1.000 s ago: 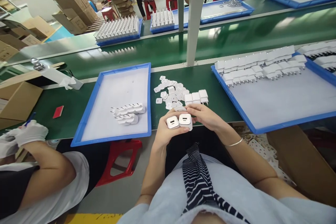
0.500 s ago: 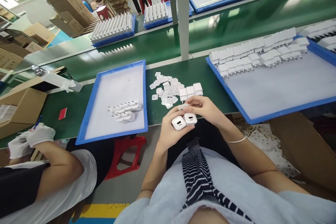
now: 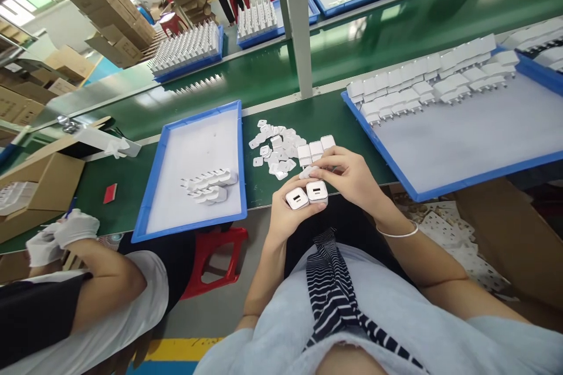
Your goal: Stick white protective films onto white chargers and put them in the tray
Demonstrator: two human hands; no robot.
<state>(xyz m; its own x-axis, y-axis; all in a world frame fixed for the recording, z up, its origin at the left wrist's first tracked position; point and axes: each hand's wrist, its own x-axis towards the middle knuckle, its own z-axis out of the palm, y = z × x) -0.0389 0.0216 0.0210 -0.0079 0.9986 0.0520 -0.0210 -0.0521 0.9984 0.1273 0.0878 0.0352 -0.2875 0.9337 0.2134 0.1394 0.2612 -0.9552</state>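
My left hand (image 3: 284,215) is wrapped round two white chargers (image 3: 307,194), side by side, their faces with port slots turned up toward me. Just above them, my right hand (image 3: 352,179) pinches a small white piece (image 3: 308,171) between thumb and fingers, close to my left fingertips. Behind my hands, three white chargers (image 3: 315,150) stand in a short row on the green table. To their left lies a loose pile of small white square covers (image 3: 281,150).
A blue-rimmed tray (image 3: 241,158) with several white plugs is on the left. Another tray (image 3: 379,149) on the right holds rows of white chargers. At far left are a person's gloved hands (image 3: 78,227). A post (image 3: 301,29) rises behind the pile.
My right hand has shifted slightly up and right, its fingers now more extended over the small piece. My left hand still holds the two chargers, a little higher. The view has moved slightly.
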